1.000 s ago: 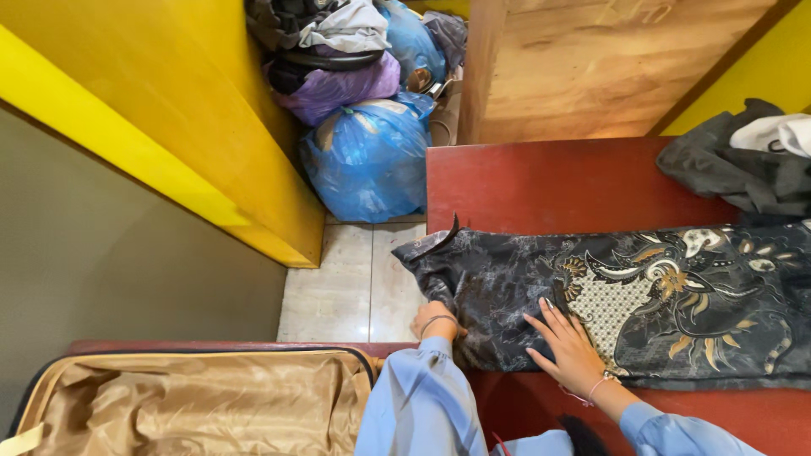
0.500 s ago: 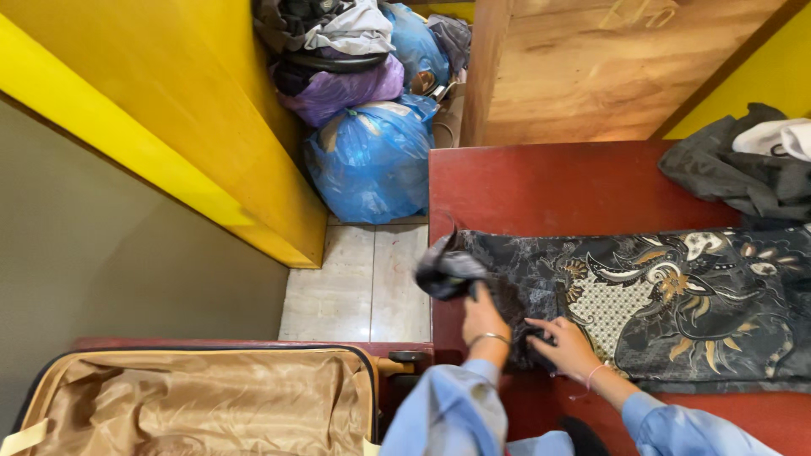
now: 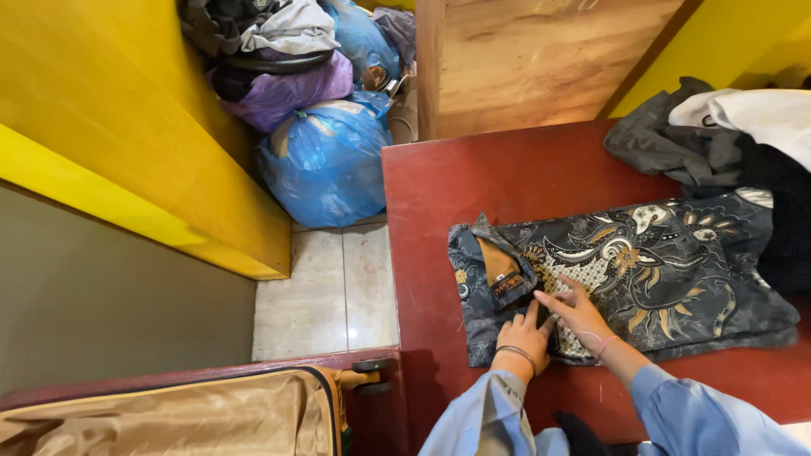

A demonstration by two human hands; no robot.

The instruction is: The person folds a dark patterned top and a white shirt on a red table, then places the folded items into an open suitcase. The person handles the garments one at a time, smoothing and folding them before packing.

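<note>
A dark patterned garment (image 3: 667, 270) lies flat on a dark red table (image 3: 473, 177), its left end folded over so a tan inner lining shows. My left hand (image 3: 524, 336) presses flat on the folded near-left part of the garment, fingers spread. Just to its right my right hand (image 3: 579, 311) rests on the cloth too, fingers extended along the fold. Neither hand grips the fabric. Both arms wear light blue sleeves.
An open suitcase (image 3: 169, 418) with tan lining lies at the bottom left. Blue (image 3: 325, 160) and purple (image 3: 287, 89) plastic bags are piled on the floor by a yellow wall. Grey and white clothes (image 3: 710, 135) heap at the table's far right. A wooden panel (image 3: 541, 59) stands behind.
The garment's left end has been folded over to the right, making it shorter. My left hand let go of the lifted end and now presses the fold; the view shifted right.
</note>
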